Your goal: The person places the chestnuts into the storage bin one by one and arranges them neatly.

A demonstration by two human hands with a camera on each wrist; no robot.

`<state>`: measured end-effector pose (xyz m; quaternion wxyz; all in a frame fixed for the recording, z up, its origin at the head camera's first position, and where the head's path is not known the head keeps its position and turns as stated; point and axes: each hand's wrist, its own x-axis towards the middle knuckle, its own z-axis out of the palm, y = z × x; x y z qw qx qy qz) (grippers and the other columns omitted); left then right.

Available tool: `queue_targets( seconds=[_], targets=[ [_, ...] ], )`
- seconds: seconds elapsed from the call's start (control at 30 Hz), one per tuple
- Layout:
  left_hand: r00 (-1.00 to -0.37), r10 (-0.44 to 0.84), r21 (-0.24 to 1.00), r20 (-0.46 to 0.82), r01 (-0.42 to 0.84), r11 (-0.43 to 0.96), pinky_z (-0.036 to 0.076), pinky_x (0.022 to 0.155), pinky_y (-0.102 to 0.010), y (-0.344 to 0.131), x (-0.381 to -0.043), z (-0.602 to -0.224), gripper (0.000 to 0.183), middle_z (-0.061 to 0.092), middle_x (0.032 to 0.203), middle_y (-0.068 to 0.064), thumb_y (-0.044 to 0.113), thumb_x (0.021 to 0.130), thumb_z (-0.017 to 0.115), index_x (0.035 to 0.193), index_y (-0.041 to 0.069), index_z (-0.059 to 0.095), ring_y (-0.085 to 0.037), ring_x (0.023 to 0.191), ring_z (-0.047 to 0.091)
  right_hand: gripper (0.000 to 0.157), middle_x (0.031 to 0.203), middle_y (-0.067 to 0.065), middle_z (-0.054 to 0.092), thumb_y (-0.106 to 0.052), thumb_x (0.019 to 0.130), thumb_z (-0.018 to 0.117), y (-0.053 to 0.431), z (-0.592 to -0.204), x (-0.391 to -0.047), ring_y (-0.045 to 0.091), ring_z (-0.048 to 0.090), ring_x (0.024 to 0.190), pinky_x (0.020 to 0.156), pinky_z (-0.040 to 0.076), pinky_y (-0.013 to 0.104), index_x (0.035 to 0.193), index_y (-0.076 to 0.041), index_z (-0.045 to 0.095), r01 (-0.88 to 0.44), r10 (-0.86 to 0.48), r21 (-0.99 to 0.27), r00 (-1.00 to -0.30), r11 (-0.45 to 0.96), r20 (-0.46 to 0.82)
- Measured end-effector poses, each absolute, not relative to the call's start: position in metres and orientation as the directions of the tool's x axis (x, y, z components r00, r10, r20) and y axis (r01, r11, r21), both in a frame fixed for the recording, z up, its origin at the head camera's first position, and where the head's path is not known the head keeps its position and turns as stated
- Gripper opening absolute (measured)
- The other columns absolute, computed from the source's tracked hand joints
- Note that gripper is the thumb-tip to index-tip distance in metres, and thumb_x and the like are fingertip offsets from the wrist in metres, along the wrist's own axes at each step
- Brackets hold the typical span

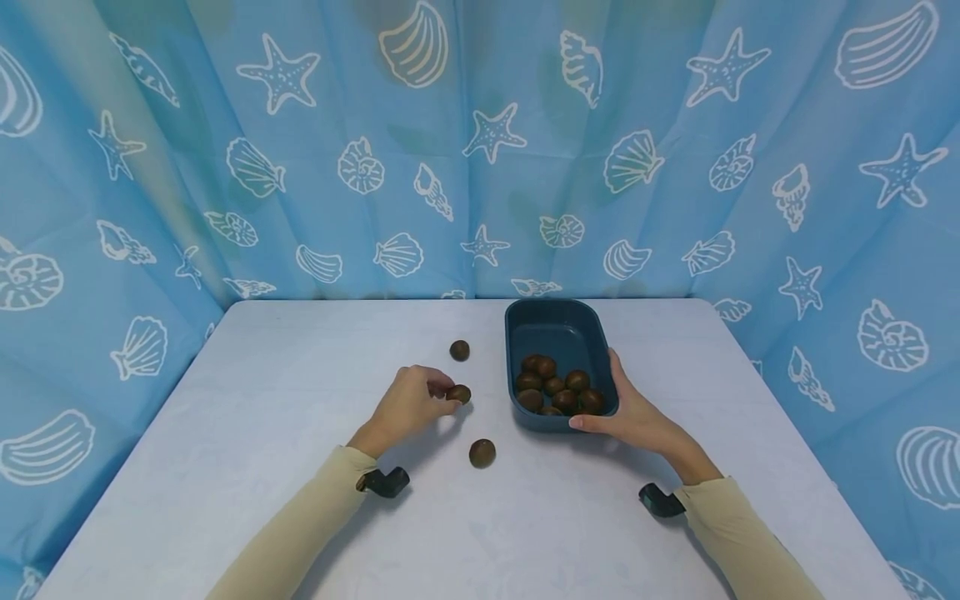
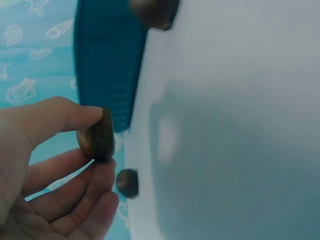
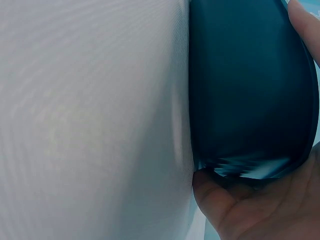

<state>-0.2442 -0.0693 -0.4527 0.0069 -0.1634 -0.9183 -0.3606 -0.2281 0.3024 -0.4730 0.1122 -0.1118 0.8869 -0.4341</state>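
My left hand [image 1: 411, 403] pinches a brown chestnut [image 2: 98, 136] between thumb and fingers, a little above the table and left of the tray. Two more chestnuts lie loose on the cloth: one chestnut [image 1: 460, 350] farther back, another chestnut [image 1: 482, 453] nearer to me. The dark blue tray [image 1: 555, 313] holds several chestnuts [image 1: 565, 401] gathered in its near half. With my right hand [image 1: 628, 414] I grip the tray's near right corner, thumb along the near side and fingers along the right wall. In the right wrist view the tray's contents are hidden.
A white cloth [image 1: 247, 400] covers the table, its far edge just behind the tray. Behind and at both sides hangs a blue curtain [image 1: 465, 200] with white shells and starfish. A dark wrist camera [image 1: 384, 482] sits at the left sleeve, another wrist camera [image 1: 662, 501] at the right.
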Motion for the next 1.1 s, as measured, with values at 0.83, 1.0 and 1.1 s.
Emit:
queue_targets(
  seconds=[0.83,1.0,1.1],
  targets=[
    [-0.931,0.279,0.765,0.235,0.354,0.537,0.062,0.079,-0.036,-0.042,-0.313,-0.424,0.030,0.080,0.101,-0.009,0.026,0.088,0.082,0.110,0.006,0.078,-0.019,0.090,0.076,0.136,0.174,0.018,-0.011,-0.051,0.084,0.081,0.302,-0.471,-0.226,0.053,0.005,0.159,0.118,0.022,0.077,0.162,-0.022,-0.026,-0.076,-0.285,-0.784,-0.950,0.616,-0.131],
    [-0.916,0.304,0.753,0.263,0.392,0.529,0.061,0.088,-0.039,-0.027,-0.328,-0.413,0.032,0.080,0.104,-0.009,0.027,0.089,0.081,0.113,0.007,0.078,-0.022,0.095,0.076,0.136,0.174,0.018,-0.011,-0.051,0.084,0.081,0.301,-0.472,-0.226,0.052,0.004,0.159,0.118,0.022,0.076,0.162,-0.021,-0.026,-0.077,-0.287,-0.789,-0.949,0.610,-0.129],
    [-0.915,0.305,0.769,0.265,0.392,0.505,0.060,0.092,-0.041,-0.018,-0.337,-0.408,0.033,0.080,0.108,-0.010,0.027,0.090,0.081,0.116,0.007,0.077,-0.023,0.099,0.076,0.136,0.174,0.018,-0.010,-0.051,0.084,0.081,0.301,-0.471,-0.226,0.052,0.005,0.159,0.118,0.022,0.076,0.162,-0.020,-0.025,-0.083,-0.290,-0.788,-0.949,0.610,-0.124]
  ],
)
